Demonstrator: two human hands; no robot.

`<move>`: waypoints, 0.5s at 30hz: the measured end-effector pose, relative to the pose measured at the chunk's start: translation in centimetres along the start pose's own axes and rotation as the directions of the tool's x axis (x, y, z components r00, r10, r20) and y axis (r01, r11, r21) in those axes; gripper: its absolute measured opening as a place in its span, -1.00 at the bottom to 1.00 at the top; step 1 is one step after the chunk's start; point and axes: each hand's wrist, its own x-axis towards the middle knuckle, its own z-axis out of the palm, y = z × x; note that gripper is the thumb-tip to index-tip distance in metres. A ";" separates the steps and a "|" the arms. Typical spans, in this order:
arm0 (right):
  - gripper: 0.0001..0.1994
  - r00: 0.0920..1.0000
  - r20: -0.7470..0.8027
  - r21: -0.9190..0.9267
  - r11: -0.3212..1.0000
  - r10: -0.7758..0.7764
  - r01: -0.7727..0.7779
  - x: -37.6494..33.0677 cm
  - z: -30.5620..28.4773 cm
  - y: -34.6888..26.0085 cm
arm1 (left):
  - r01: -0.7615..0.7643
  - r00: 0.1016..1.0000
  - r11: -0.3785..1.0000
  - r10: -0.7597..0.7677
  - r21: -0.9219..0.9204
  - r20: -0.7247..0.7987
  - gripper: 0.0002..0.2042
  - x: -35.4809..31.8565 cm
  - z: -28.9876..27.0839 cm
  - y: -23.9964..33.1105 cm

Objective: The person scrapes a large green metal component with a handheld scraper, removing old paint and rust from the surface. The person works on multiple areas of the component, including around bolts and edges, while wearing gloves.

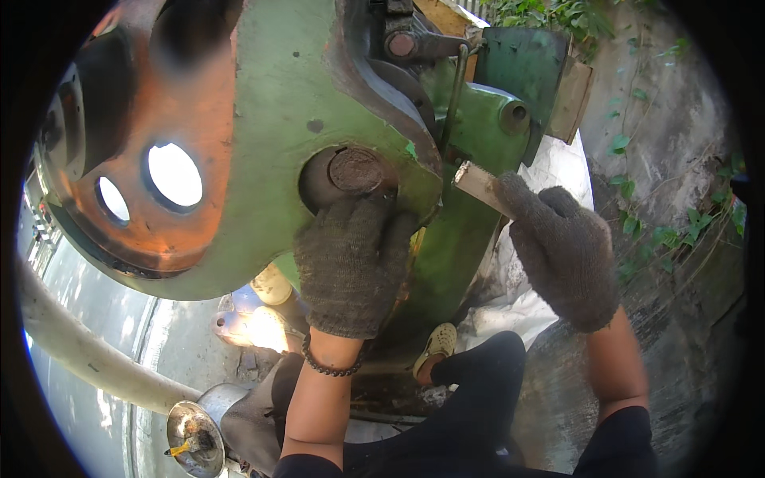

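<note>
While the round recess (312, 188) in the green painted metal machine plate (271, 135) was being reached by the left hand (351, 267), covered with a dark grey-brown knitted glove, a pale brown, flat, rectangular bar (480, 187) was held by the right hand (562, 255), gloved in the same way. The right hand was closed around the lower end of the bar, and its uneven free end was pointed toward the edge of the plate; whether it was touched could not be told. The left fingertips were hidden at the lower rim of the recess, so it could not be told whether they were apart or clamped on something. Above them, a brown, rough, rusty-looking disc (356, 170) was seen inside the recess.

For this step to be done well, it was judged that the rim should be felt lightly, that the fingers should not be forced into the narrow gap beside the disc, and that the bar should be kept firmly gripped, away from the left knuckles.

No brand, label or readable writing could be found on the plate, the bar or the gloves.
</note>
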 end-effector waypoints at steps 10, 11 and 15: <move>-0.42 0.904 0.094 -0.275 0.862 -0.418 0.427 5.6 -1.5 3.3 | 0.013 1.000 0.999 -0.014 0.033 0.027 -0.82 0.6 0.3 -0.3; -0.42 0.892 0.099 -0.305 0.840 -0.441 0.449 5.9 -1.5 3.4 | 0.014 0.999 1.000 -0.014 0.024 0.029 -0.82 0.6 0.3 -0.2; -0.46 0.893 0.234 -0.375 0.812 -0.384 0.447 6.1 -2.2 3.6 | -0.007 1.000 0.999 0.006 0.031 0.027 -0.81 0.4 0.3 -0.7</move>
